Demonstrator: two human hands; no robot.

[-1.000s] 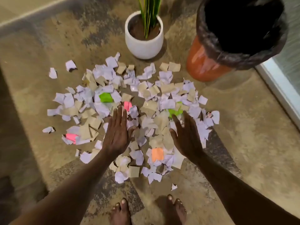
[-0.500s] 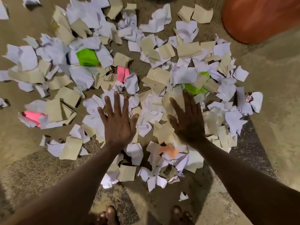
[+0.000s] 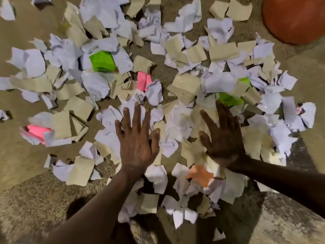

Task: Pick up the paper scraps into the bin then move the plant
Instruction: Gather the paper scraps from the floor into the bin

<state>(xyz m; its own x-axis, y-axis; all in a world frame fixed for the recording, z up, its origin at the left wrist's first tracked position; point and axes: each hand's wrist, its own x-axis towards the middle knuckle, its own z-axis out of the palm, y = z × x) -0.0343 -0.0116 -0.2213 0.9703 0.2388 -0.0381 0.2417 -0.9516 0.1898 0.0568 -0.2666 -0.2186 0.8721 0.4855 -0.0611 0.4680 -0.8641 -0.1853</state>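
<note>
A rough, mottled tan-and-grey floor (image 3: pixel 35 199), seemingly bare concrete, is filling the view, suggesting a plain room or porch of a home. Torn paper scraps (image 3: pixel 184 85) are lying scattered across it, and an orange bin (image 3: pixel 295 20) is standing at two o'clock.

I've got paper scraps (image 3: pixel 177 124) scattered all over the floor (image 3: pixel 31 199) — left hand (image 3: pixel 136 143) and right hand (image 3: pixel 224 140) side by side above the near-middle, bin (image 3: pixel 295 18) far right.
</note>
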